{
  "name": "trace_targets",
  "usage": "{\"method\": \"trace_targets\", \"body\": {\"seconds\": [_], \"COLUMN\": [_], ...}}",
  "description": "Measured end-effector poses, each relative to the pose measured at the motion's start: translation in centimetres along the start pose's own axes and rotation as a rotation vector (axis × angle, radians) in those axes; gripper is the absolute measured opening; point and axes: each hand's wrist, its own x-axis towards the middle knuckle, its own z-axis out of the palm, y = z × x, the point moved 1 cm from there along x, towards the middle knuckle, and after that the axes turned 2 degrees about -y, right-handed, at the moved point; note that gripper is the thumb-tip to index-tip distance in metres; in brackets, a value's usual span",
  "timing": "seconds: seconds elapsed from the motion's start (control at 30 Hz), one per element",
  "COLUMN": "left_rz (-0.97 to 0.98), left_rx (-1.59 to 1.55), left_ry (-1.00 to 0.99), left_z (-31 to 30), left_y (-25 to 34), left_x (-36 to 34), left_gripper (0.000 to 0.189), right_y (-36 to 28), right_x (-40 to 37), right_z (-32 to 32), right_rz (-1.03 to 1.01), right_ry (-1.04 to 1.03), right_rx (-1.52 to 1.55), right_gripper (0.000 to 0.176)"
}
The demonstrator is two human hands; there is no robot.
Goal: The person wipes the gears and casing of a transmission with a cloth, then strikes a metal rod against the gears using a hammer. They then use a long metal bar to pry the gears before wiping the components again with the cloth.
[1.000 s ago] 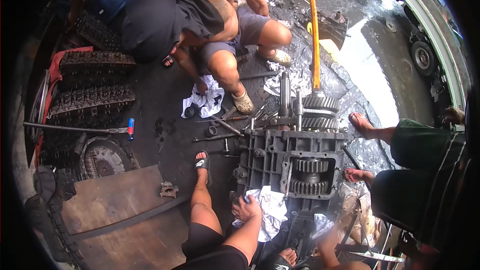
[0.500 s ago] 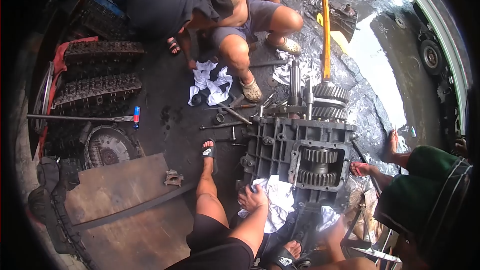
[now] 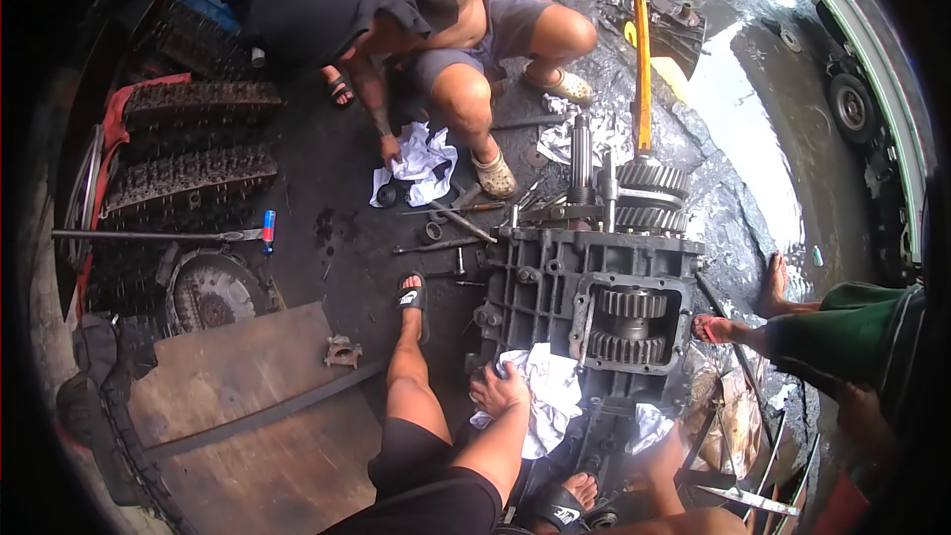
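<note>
My left hand is closed on a crumpled white rag, beside the lower left corner of a gearbox housing. A small dark rounded piece shows at its fingertips. My right hand is smeared and low in the view, with another white rag bunched at its fingers near the housing's lower end. Through a square opening in the housing, toothed gears show. A splined shaft and a larger gear set stand out of its far end.
A co-worker squats ahead, one hand at a white cloth. Another person's foot is right of the housing. A yellow bar rises behind the gears. Wrenches lie left of the housing; wooden boards lie farther left.
The co-worker's hand has shifted onto the white cloth ahead and bunched it. The person at the right has moved back toward the edge. My hands stay nearly in place.
</note>
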Motion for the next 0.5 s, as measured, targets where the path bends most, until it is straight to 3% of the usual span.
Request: {"method": "trace_targets", "body": {"seconds": [0.17, 0.5], "left_rz": [0.001, -0.012], "left_rx": [-0.004, 0.003], "left_ry": [-0.006, 0.026], "left_z": [-0.1, -0.1], "left_y": [0.0, 0.3], "left_x": [0.0, -0.5], "left_gripper": [0.054, 0.051], "right_y": [0.0, 1.1], "right_x": [0.3, 0.3], "right_z": [-0.3, 0.4], "right_rz": [0.105, 0.029], "right_ry": [-0.092, -0.058], "right_rx": [-0.019, 0.062], "right_gripper": [0.071, 0.063]}}
